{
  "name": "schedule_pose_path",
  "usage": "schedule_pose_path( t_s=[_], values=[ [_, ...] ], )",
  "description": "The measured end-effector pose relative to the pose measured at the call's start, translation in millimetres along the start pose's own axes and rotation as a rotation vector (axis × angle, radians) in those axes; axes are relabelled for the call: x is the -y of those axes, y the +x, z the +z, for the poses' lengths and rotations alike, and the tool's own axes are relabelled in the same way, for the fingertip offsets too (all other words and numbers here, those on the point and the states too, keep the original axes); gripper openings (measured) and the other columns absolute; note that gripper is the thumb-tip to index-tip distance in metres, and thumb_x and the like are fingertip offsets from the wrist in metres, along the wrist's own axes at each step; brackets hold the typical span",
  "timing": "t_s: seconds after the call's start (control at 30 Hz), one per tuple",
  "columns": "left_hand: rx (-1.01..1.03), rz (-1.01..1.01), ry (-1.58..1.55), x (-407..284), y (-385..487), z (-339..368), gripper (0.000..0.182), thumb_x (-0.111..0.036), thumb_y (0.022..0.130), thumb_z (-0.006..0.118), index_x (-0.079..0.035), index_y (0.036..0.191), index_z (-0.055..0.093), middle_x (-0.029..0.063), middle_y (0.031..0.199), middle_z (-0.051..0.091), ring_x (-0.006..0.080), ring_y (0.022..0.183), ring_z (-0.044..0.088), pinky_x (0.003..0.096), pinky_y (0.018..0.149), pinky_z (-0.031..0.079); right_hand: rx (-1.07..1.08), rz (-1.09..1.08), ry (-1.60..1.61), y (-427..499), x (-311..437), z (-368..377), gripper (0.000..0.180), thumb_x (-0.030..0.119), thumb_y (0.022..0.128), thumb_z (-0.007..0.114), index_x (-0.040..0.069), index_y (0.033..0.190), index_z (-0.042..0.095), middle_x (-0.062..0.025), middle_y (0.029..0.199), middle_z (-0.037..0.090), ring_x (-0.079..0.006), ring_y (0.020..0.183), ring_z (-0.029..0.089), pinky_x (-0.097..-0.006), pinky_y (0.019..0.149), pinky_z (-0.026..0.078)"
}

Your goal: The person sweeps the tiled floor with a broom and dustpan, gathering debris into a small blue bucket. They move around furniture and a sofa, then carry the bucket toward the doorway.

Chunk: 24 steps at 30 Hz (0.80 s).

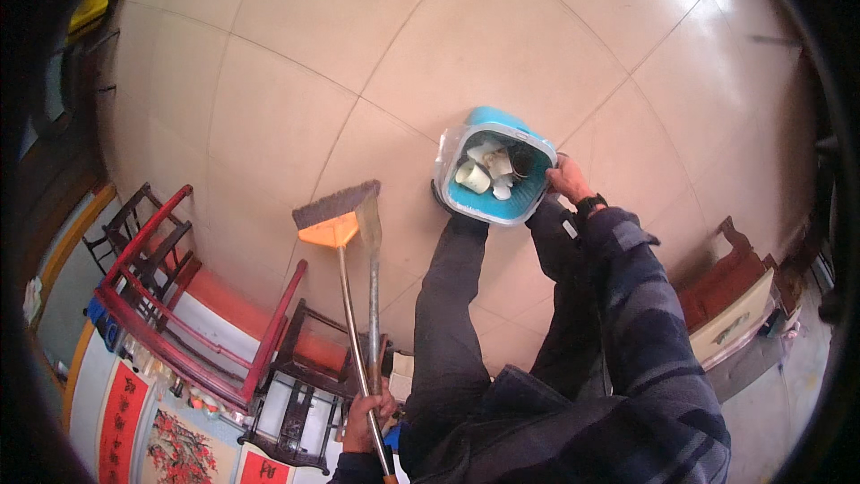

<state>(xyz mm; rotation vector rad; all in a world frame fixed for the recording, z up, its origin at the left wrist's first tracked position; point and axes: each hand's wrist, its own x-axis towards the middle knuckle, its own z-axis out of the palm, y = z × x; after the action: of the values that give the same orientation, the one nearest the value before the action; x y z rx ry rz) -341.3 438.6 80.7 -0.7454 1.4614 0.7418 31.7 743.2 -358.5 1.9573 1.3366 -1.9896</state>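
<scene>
My right hand (568, 179), with a black band at its wrist, grips the right rim of a blue waste bin (494, 204) in front of my legs. Crumpled white paper and a pale paper cup (472, 177) lie inside it, and a clear liner hangs over its left edge. At the bottom, my left hand (367, 417) is closed around the metal handle of a broom (349, 309) and a second grey long handle (374, 302). The broom's orange head (329, 230) and dark bristles point up and away. The far end of the second handle is partly hidden behind the broom head.
Beige tiles cover the floor (302, 101). A red wooden armchair frame (181, 329) and dark wooden chairs (302, 383) stand at the lower left, beside hanging scrolls (178, 444) bearing writing and blossoms. Dark red wooden furniture (715, 282) with a pale panel is at the right.
</scene>
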Motion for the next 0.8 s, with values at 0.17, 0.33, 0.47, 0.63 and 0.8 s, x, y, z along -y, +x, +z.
schedule_pose_path(
  t_s=[0.17, 0.33, 0.47, 0.63, 0.8],
  values=[
    [-0.01, 0.012, -0.017, 10.2, -6.6, -5.4, 0.038, -0.015, 0.079, 0.062, 0.002, 0.111, 0.049, 0.0032, 0.07, 0.047, 0.0135, 0.059, 0.046, 0.0252, 0.053, 0.036, 0.062, 0.169, 0.217, -3.6, -15.7, 2.8, 0.031, 0.008, 0.076, 0.059, -0.005, 0.104, 0.064, -0.0172, 0.09, 0.07, -0.0255, 0.09, 0.068, -0.0399, 0.08, 0.053],
    [-0.018, -0.004, 0.017, 11.4, -5.9, 2.4, 0.041, -0.017, 0.078, 0.063, 0.004, 0.11, 0.048, 0.0037, 0.069, 0.046, 0.0137, 0.058, 0.045, 0.0257, 0.054, 0.035, -0.032, -0.021, 0.025, 9.0, -28.2, 13.1, 0.029, 0.006, 0.079, 0.056, -0.003, 0.106, 0.061, -0.0144, 0.086, 0.068, -0.0265, 0.077, 0.068, -0.0394, 0.067, 0.056],
    [-0.085, -0.021, 0.117, 17.6, -13.0, 15.4, 0.039, -0.018, 0.081, 0.06, 0.003, 0.111, 0.048, 0.0044, 0.068, 0.048, 0.0135, 0.059, 0.046, 0.0267, 0.056, 0.036, -0.016, -0.051, -0.082, 15.8, -30.3, 20.4, 0.028, 0.007, 0.079, 0.051, -0.004, 0.104, 0.059, -0.0118, 0.076, 0.064, -0.025, 0.059, 0.064, -0.0388, 0.053, 0.055],
    [0.007, 0.055, 0.189, 20.4, -25.5, 10.9, 0.033, -0.015, 0.082, 0.054, 0.003, 0.109, 0.049, 0.004, 0.069, 0.048, 0.0121, 0.057, 0.045, 0.0253, 0.055, 0.036, -0.063, -0.01, 0.254, -32.7, -17.0, 12.8, 0.026, 0.014, 0.08, 0.055, -0.006, 0.096, 0.061, -0.0167, 0.073, 0.064, -0.0278, 0.062, 0.065, -0.0406, 0.056, 0.052],
    [0.059, 0.023, 0.219, 11.5, -34.4, -8.4, 0.031, -0.01, 0.081, 0.054, 0.005, 0.108, 0.051, 0.0036, 0.07, 0.05, 0.0124, 0.057, 0.047, 0.0253, 0.053, 0.037, -0.007, 0.033, 0.489, -110.5, 9.7, -29.1, 0.031, 0.014, 0.084, 0.051, -0.005, 0.108, 0.057, -0.0119, 0.083, 0.064, -0.0238, 0.068, 0.065, -0.0387, 0.057, 0.058]
  ],
)
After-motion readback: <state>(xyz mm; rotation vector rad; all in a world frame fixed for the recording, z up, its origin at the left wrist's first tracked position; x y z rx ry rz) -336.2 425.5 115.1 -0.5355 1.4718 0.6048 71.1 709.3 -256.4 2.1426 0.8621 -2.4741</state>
